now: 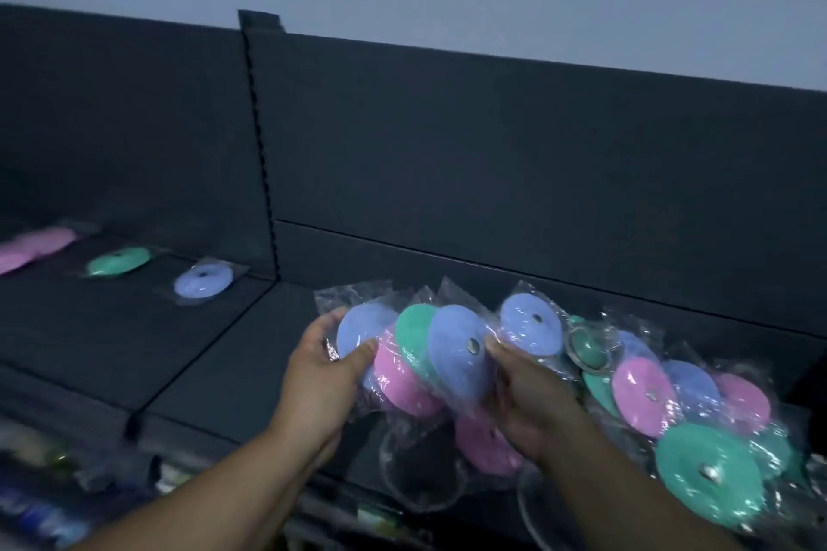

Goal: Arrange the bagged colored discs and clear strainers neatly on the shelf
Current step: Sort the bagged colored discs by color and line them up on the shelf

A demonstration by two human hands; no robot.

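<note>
Left hand (323, 365) and right hand (530, 400) are pinching fanned discs (454, 351) over the shelf (215, 365) front edge; sorting by colour is looking wise.

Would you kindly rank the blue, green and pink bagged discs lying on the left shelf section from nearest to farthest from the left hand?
1. Blue disc, just left of the shelf upright, nearest the left hand.
2. Green disc, further left.
3. Pink discs, at the far left edge.

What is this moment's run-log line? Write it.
left hand: grips blue bagged disc | right hand: grips bunch of bagged discs | shelf: pink bags, green bag, blue bag laid out
</note>
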